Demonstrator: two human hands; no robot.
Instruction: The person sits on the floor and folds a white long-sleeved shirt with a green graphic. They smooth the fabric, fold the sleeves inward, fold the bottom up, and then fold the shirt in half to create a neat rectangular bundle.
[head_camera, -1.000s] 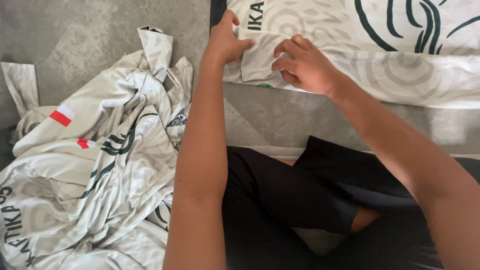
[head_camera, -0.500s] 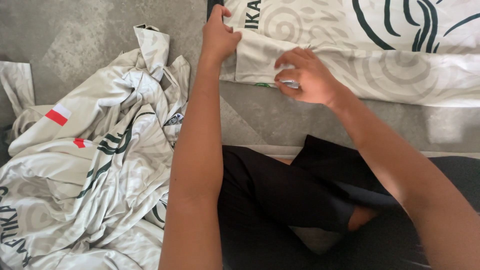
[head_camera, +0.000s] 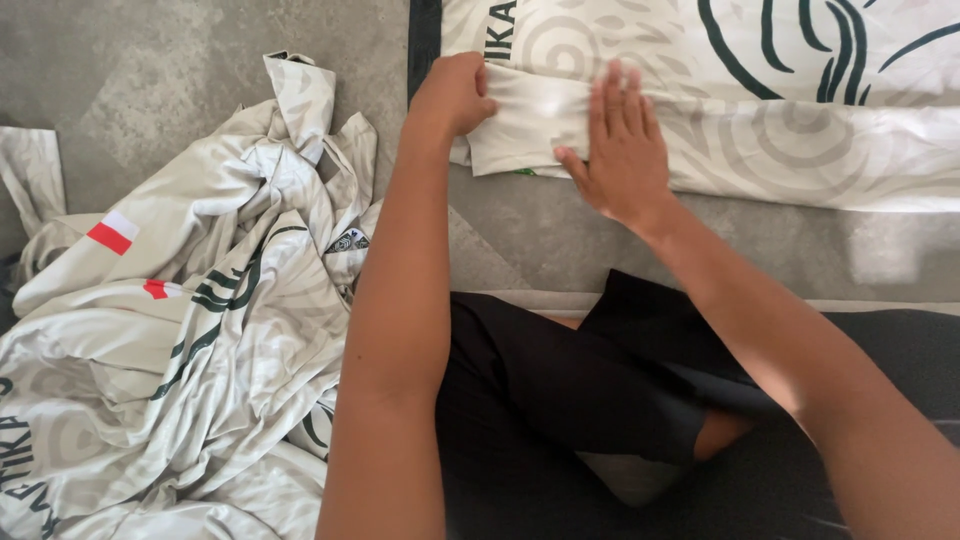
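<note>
Change: our right hand (head_camera: 622, 150) has gone from pinching to flat, fingers together, on the folded cream patterned jersey sleeve (head_camera: 530, 125).
Left hand (head_camera: 455, 92): clamped on sleeve's left edge.
Sleeve: floor's far edge, fold being smoothed.

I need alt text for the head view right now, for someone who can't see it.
Seen from above, a seated person's left hand grips the folded edge of a pale patterned shirt spread on the grey floor, while the right hand presses flat on the fold. A crumpled pile of similar shirts lies to the left, beside black shorts.
</note>
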